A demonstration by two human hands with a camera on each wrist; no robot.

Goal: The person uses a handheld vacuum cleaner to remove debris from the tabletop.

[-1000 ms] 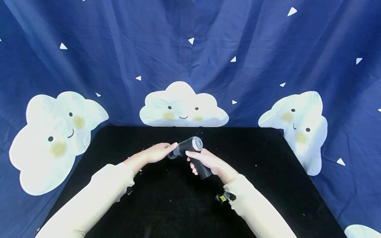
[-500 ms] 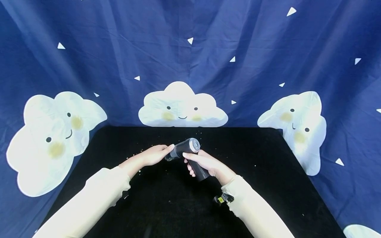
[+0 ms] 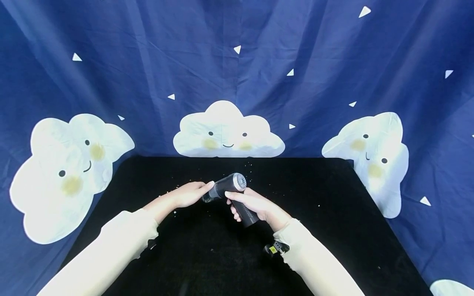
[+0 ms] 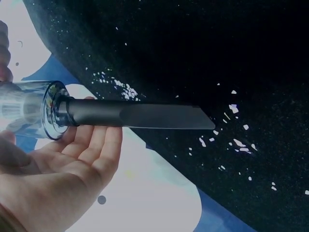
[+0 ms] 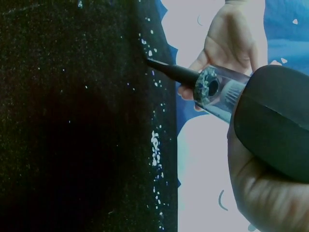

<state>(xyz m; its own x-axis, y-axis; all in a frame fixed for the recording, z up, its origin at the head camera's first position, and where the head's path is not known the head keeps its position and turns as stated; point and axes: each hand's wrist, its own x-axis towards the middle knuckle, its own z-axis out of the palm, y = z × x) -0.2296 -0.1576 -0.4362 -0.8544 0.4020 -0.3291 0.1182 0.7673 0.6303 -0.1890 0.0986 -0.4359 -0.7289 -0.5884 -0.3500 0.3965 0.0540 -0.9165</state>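
A black handheld vacuum cleaner [image 3: 226, 185] with a silver vented end is over the far middle of the black table. My right hand [image 3: 255, 203] grips its handle, thumb along the top. At the front, my left hand [image 3: 190, 193] holds the clear dust cup [image 4: 29, 108], its thumb on the cup and fingertips touching the dark crevice nozzle [image 4: 145, 114]. In the right wrist view, small bits show inside the cup around the nozzle's base. The nozzle's slanted tip points at white scraps [image 4: 236, 144] on the cloth; whether it touches cannot be told.
A black cloth [image 3: 207, 263] covers the table. White crumbs [image 5: 155, 145] lie in a strip along its edge, with a few scattered elsewhere. A blue curtain [image 3: 207, 74] with white clouds hangs behind and at both sides.
Both hands and the vacuum cleaner have shifted a little to the left and slightly nearer the person. The grip of each hand looks the same.
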